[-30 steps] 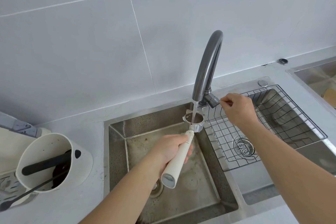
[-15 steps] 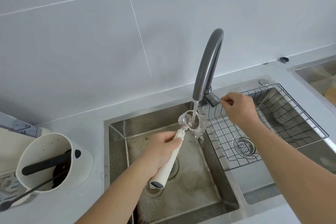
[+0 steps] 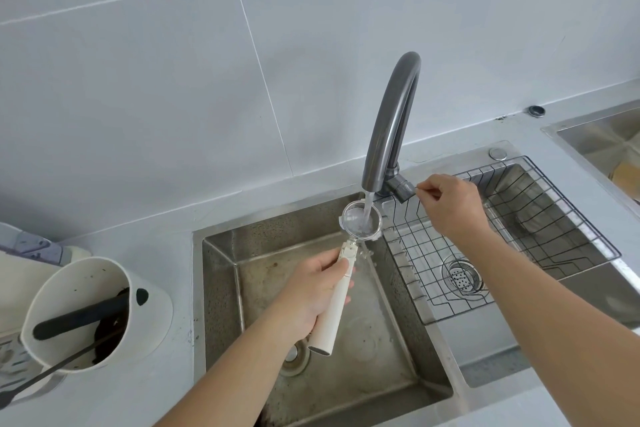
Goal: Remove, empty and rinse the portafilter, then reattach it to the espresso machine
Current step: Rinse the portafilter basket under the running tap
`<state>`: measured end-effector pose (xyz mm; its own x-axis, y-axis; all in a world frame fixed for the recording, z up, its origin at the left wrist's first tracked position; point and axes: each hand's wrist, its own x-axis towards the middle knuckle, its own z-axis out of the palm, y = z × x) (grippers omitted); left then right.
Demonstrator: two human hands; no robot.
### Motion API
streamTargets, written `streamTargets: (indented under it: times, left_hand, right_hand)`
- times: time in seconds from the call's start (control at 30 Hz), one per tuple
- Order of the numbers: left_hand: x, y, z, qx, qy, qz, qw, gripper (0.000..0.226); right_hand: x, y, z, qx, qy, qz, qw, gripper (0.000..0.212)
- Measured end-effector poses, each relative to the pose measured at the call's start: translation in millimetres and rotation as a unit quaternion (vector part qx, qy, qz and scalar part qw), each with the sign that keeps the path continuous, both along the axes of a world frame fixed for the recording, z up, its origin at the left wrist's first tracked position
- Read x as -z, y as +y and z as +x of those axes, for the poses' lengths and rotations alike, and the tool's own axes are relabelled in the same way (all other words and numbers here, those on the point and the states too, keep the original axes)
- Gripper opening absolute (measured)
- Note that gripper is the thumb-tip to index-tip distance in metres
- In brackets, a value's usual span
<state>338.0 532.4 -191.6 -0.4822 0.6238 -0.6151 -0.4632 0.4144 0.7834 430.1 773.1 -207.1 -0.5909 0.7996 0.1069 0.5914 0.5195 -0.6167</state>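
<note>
Gripping the white handle of the portafilter, the left hand has its fingers wrapped tight around it, holding the metal basket end up under the running stream from the grey faucet, over the left basin of the sink. The right hand pinches its thumb and fingertips together on the thin lever at the faucet's side valve. A wire rack sits in the right basin. On the counter to the left stands a white container holding dark utensils.
</note>
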Motion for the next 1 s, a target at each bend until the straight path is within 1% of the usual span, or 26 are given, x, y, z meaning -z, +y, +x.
streamTargets:
  times: [0.17,0.27,0.37,0.63,0.83,0.9,1.0]
  left_hand:
    - [-0.2,2.7,3.3,-0.028,-0.073,0.008,0.997,0.014]
    - [-0.5,5.7,3.8,-0.045,-0.103,0.007,0.994,0.012]
    - [-2.3,6.9,2.8,-0.056,-0.116,-0.008,0.992,0.016]
    - [-1.7,3.6,1.3,-0.029,-0.142,-0.06,0.988,0.021]
    - [-2.0,-2.3,-3.8,0.009,-0.108,-0.098,0.989,0.024]
    - [-3.4,-6.0,-5.9,0.023,-0.072,-0.109,0.991,0.023]
    - [-8.8,-9.8,-7.2,0.041,0.0,-0.122,0.992,0.012]
  right_hand:
    - [0.8,0.1,0.2,-0.001,0.002,-0.001,1.0,0.012]
    - [1.3,0.4,0.1,-0.001,0.004,-0.004,1.0,0.012]
    - [1.7,0.5,0.4,0.0,0.01,-0.005,1.0,0.011]
    - [2.8,0.7,0.7,-0.002,0.019,0.003,1.0,0.011]
    - [4.8,1.0,0.8,0.002,0.021,-0.003,1.0,0.01]
    - [4.8,0.9,0.9,0.003,0.018,-0.004,1.0,0.011]
    - [4.6,0.6,0.5,0.003,0.017,-0.01,1.0,0.011]
